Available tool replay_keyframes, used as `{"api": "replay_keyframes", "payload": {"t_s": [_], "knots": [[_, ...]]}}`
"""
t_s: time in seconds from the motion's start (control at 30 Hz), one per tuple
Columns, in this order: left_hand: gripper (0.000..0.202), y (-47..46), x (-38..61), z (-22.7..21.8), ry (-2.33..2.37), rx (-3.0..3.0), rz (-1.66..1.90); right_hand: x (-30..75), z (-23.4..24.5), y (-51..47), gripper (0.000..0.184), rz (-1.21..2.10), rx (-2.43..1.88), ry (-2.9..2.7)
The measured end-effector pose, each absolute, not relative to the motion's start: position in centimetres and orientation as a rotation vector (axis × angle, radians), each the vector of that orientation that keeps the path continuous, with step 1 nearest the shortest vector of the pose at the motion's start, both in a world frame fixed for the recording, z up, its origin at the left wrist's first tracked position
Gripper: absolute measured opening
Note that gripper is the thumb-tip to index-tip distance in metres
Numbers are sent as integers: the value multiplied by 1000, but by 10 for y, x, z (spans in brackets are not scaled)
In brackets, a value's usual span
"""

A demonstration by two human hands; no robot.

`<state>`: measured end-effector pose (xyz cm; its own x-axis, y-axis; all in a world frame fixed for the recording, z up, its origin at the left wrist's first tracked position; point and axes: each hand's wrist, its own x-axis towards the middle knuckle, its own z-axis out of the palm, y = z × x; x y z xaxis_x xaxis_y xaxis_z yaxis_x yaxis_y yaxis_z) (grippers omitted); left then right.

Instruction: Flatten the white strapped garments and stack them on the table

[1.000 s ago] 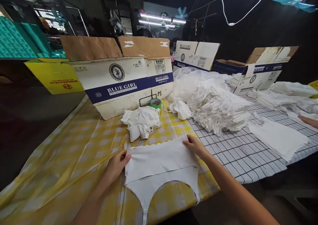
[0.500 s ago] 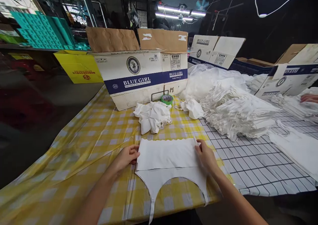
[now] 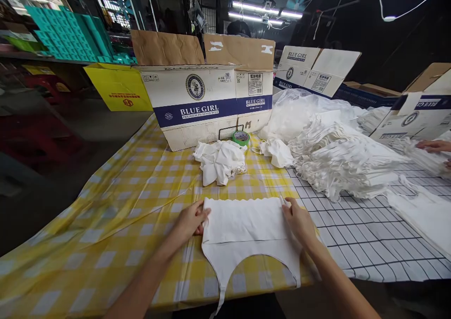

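Observation:
A white camisole (image 3: 246,222) lies flat at the table's front edge, its wavy hem folded up and away from me. Its straps point toward me, and one hangs over the edge. My left hand (image 3: 192,219) pinches the upper left side, thumb on top and the other fingers partly hidden beneath. At the upper right corner, my right hand (image 3: 299,220) has its thumb and fingertips closed on the fabric. Just beyond the camisole is a crumpled heap of white garments (image 3: 221,161), with a smaller white bundle (image 3: 276,152) to its right.
A yellow checked tablecloth (image 3: 141,206) meets a white grid cloth (image 3: 345,234). Stacked white garments (image 3: 348,159) stand at the right. Green tape (image 3: 241,138) lies before a Blue Girl carton (image 3: 207,107). Another person's hand (image 3: 435,146) touches garments at the far right.
My left thumb has come over the camisole's left edge, where the hand was beside it before. The right hand keeps its corner. The whole view has shifted slightly.

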<state>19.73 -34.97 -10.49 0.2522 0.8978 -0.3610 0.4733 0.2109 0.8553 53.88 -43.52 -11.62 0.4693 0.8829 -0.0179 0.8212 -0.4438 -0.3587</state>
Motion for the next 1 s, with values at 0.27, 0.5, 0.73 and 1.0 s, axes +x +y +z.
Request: {"api": "replay_keyframes", "payload": {"t_s": [0.27, 0.5, 0.73, 1.0], "knots": [[36, -330, 199, -100, 1344, 1297, 407, 543, -113, -419, 31, 342, -2400, -1346], [35, -321, 203, -111, 1332, 1414, 276, 544, -119, -409, 32, 336, -2361, -1347], [25, -323, 203, -113, 1469, 1594, 233, 542, -119, -411, 34, 292, -2349, -1385], [23, -326, 213, -107, 1478, 1667, 217, 542, -114, -414, 32, 364, -2240, -1368]]}}
